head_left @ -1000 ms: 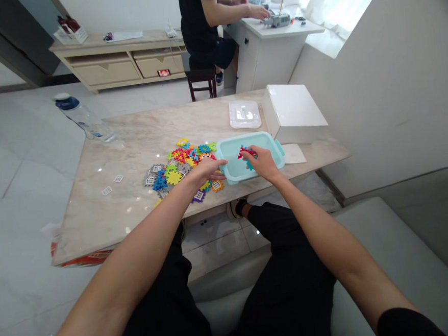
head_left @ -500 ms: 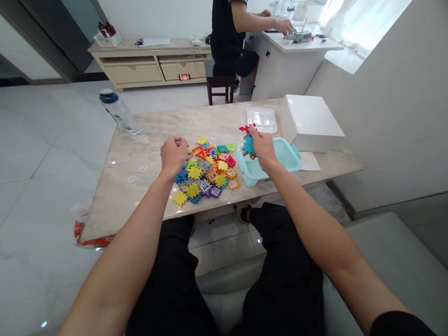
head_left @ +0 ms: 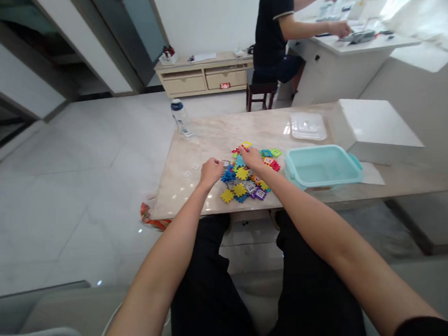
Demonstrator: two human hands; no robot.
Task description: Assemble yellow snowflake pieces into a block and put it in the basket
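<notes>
A heap of colourful toothed plastic building tiles (head_left: 242, 174) lies on the marble-look table, several of them with white window inserts. My left hand (head_left: 210, 172) is at the heap's left edge, fingers pinched together; whatever is between them is too small to make out. Over the back of the heap, my right hand (head_left: 252, 158) is closed on a teal toothed tile (head_left: 239, 161), with a red piece (head_left: 236, 150) beside its fingers. Two loose white window inserts (head_left: 187, 174) lie left of my left hand.
Right of the heap sits a light-blue plastic tub (head_left: 323, 166). Behind it are a clear lid (head_left: 308, 126) and a white box (head_left: 378, 126). A water bottle (head_left: 182, 118) stands at the table's back left corner. Another person (head_left: 279, 31) sits at a white desk beyond.
My right hand has moved left from above the tub to the heap, carrying the teal tile and red piece. The two hands are closer together. The view has turned left.
</notes>
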